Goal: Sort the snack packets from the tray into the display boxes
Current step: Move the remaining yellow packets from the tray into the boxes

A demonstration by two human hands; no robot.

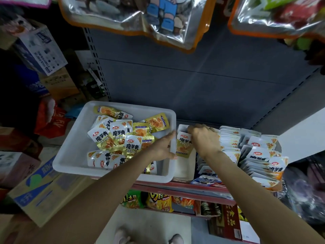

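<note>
Right hand (204,140) has its grip curled on a yellow packet (182,144), standing it upright in the near-empty display box (184,169) below it. Left hand (162,148), grip released, steadies the tray (73,152); more packets (119,136) wait left of it.

The tray (73,147) of packets (121,138) sits left of the display boxes (184,171).

My left hand (162,147) rests with straight fingers against the right wall of the white tray (73,148), where yellow and white snack packets (119,138) lie in a loose heap. My right hand (204,140) pinches an upright packet (183,144) in the nearly bare leftmost display box (184,170). The boxes to its right (258,155) are packed with rows of packets.
</note>
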